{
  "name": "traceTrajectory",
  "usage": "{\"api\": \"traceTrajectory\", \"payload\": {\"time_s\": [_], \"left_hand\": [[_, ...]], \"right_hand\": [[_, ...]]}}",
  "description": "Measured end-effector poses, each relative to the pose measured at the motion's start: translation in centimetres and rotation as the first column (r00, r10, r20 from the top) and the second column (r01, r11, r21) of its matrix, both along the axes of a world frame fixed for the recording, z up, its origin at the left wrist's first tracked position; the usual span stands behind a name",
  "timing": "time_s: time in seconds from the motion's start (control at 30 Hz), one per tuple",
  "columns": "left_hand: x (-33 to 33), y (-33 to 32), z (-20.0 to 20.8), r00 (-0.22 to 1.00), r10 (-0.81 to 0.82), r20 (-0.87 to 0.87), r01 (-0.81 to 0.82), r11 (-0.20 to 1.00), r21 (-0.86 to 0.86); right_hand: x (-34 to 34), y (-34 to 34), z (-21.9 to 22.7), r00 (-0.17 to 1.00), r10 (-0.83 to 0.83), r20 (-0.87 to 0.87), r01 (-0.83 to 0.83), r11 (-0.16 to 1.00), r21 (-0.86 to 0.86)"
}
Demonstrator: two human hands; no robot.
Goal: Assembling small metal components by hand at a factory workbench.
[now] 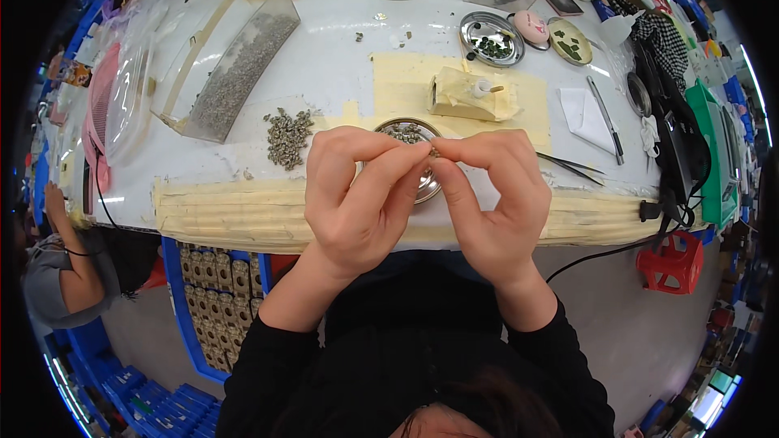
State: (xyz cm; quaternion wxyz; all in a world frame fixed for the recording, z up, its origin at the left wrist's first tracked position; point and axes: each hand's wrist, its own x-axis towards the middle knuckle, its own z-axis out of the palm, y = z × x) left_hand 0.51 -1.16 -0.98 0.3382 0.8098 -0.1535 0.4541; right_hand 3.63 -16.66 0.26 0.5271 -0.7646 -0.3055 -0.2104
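Observation:
My left hand (pixel 353 195) and my right hand (pixel 505 186) meet over a round metal dish (pixel 428 190). Thumb and forefinger of each are pinched together, tip to tip with the other hand. Whatever lies between the fingertips is too small to make out. Small greyish metal pieces (pixel 403 131) lie in the dish, partly hidden by my fingers. To the left of my left hand, a loose pile of similar pieces (pixel 288 138) rests on the table. Beyond my right hand stands a block wrapped in cream tape (pixel 466 97), with a small white piece on top. Dark tweezers (pixel 572 167) lie to its right.
A clear bin of grey pieces (pixel 243 73) stands at the left. Far right are a steel plate with dark green bits (pixel 492 39), a pale dish (pixel 570 40), a white cloth (pixel 586 120) and a pen-like tool (pixel 607 122). Cream tape (pixel 235 204) covers the near edge.

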Motion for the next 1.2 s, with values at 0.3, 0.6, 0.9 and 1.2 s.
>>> {"api": "traceTrajectory", "payload": {"time_s": [0.3,0.6,0.9,1.2], "left_hand": [[-0.3,0.2,0.0,0.997,-0.001,-0.081,-0.007,0.995,-0.102],[-0.1,0.2,0.1,0.999,-0.045,-0.027,0.044,0.997,-0.06],[0.0,0.1,0.2,0.999,-0.022,-0.033,0.02,0.999,-0.047],[-0.2,0.0,0.2,0.998,-0.007,-0.058,0.002,0.996,-0.085]], "right_hand": [[-0.4,0.3,-0.2,0.96,-0.086,0.265,0.123,0.984,-0.128],[-0.7,0.1,-0.5,0.812,0.346,-0.471,-0.17,0.911,0.375],[-0.5,-0.4,0.5,0.715,0.422,-0.557,-0.132,0.864,0.485],[-0.8,0.0,0.3,0.999,0.035,-0.025,-0.035,0.999,0.032]]}}
